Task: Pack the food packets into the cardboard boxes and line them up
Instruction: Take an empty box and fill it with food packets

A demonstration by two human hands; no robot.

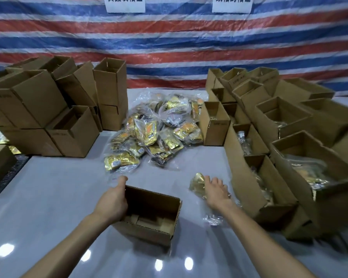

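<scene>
— What do we have right in front of us?
— A small oblong box [155,201] of plain brown corrugated card. It is open on top, and its bottom flaps show inside. It sits on the glossy grey table [48,207], which mirrors bright lamp spots near our elbows.

— How does our left arm lie?
— The forearm runs in straight from the lower left. Our left hand [113,199] is wrapped round the box's left end wall, with the thumb hooked over the far corner. The other fingers are hidden from us.

— And the right?
— That arm reaches in from the lower right with the wrist flat. Our right hand [215,191] is palm down, just right of the box. Its fingers [215,180] are nearly straight and lightly spread, laid on a packet [198,183] of crinkled gold foil inside a clear, shiny bag. The packet lies on the table between the box and the packed boxes [242,181]. The view is blurred there, so we cannot tell whether the thumb tucks under it.

— Where are the other packets?
— They are heaped in a pile [155,133] mid-table beyond the box, gold and orange sachets in crumpled clear bags. Some also lie inside the open boxes lined up on our right. Empty boxes [38,105] are stacked on our left. Behind everything hangs a wrinkled tarp [169,47] striped red, white and blue.
</scene>
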